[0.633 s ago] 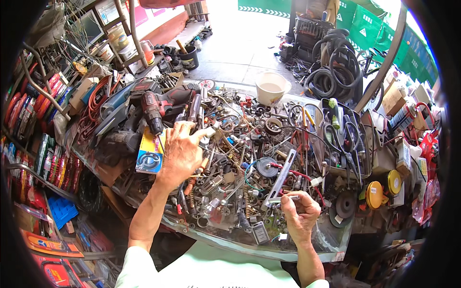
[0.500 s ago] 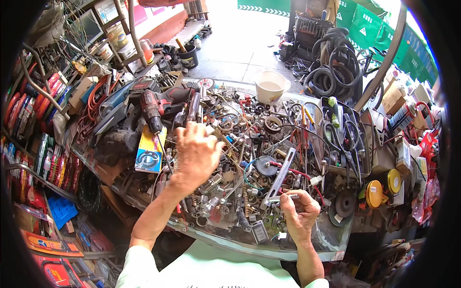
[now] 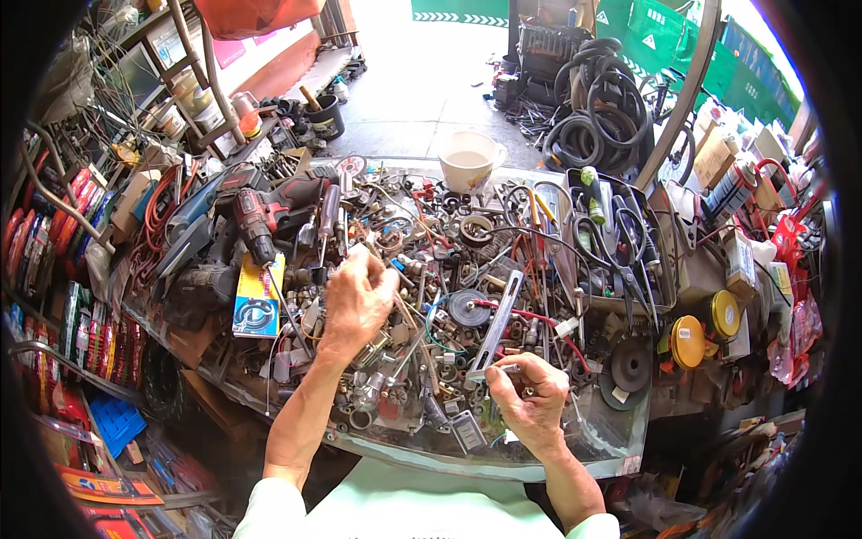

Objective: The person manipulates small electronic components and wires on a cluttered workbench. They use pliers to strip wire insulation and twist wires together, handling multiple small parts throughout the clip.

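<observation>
Hands (image 3: 357, 301) over metal parts (image 3: 449, 278), rod (image 3: 508, 368) still pinched, left more curled

Drill (image 3: 254, 216) red and black, flat package (image 3: 259, 296) yellow over blue, slotted bar (image 3: 499, 323) silver-grey, thin wire (image 3: 532, 314) red. Shirt (image 3: 422, 503) pale mint, round case (image 3: 688, 341) yellow-orange. Green barrier (image 3: 458, 16) over there carries a white chevron pattern.

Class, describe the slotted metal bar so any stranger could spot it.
Find the cluttered workbench, then the right hand over its near side. Just beyond it slants the slotted metal bar, set apart from the small jumbled parts by its straight, silvery length.
</observation>
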A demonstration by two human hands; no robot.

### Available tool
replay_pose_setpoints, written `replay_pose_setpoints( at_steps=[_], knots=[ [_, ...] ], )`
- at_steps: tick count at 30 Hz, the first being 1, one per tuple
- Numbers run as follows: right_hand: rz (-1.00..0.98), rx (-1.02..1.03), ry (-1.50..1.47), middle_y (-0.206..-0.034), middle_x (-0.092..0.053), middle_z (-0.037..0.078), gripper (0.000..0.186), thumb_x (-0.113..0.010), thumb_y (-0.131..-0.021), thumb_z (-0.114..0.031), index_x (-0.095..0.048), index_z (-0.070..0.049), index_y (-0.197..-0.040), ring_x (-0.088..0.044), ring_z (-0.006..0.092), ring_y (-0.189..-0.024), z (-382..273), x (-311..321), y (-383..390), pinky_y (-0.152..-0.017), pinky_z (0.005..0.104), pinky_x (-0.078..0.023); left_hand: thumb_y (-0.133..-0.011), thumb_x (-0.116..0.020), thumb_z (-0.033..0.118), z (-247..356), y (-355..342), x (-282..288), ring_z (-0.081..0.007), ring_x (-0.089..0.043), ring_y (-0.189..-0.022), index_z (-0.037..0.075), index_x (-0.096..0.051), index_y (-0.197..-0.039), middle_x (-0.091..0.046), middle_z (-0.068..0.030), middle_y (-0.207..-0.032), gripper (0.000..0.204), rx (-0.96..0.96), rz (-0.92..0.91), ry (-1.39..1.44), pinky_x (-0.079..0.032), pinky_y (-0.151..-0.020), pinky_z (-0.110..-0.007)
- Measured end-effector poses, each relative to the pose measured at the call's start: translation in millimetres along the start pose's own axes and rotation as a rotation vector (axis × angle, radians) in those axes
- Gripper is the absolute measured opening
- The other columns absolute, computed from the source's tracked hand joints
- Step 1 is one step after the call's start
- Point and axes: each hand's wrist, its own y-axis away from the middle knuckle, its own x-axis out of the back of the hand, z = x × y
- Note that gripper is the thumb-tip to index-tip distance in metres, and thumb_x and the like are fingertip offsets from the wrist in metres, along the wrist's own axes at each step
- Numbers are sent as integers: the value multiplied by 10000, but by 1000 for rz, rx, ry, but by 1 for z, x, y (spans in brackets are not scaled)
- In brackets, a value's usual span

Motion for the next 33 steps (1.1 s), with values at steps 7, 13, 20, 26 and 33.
replay_pose_setpoints(
  at_steps=[7,13,20,26,33],
  knots=[
    [-45,93,92,-620,-587,-21,87,-772,-817,-65,-698,-22,-830,-509,5,-489,-9,2,1,-446,189,-377,-996,-566,150,43,2,54,-189,-645,-690,24,-509,-1010,-665,-104,-775,139,-103,173,306,-502,-638,-341],
    [-64,191,147,-618,-588,-11,103,-780,-772,-51,-692,-29,-821,-471,22,-447,-17,1,1,-421,200,-358,-993,-581,198,90,-2,54,-41,-499,-545,46,-549,-1092,-615,-14,-740,184,-105,21,659,-387,-449,-184],
    [-147,172,164,-588,-552,16,114,-758,-697,-55,-660,-40,-752,-484,106,-462,-19,-3,7,-456,256,-360,-948,-596,203,90,-7,-71,-123,-571,-546,-16,-528,-982,-604,-67,-735,232,24,-483,801,-509,-494,-299],
    [-128,254,223,-599,-564,-2,158,-776,-685,-22,-655,-45,-783,-475,60,-414,-16,0,3,-407,223,-371,-942,-628,263,92,-7,-101,-213,-676,-688,-64,-552,-1154,-667,-128,-807,397,40,-542,584,-547,-614,-351],
    [-88,235,229,-597,-559,-2,150,-774,-698,-25,-650,-43,-782,-473,57,-414,-12,1,0,-407,220,-364,-899,-658,268,76,11,-69,-342,-663,-934,-25,-670,-1085,-692,-198,-915,348,-468,-179,122,-510,-846,-416]
  ],
)
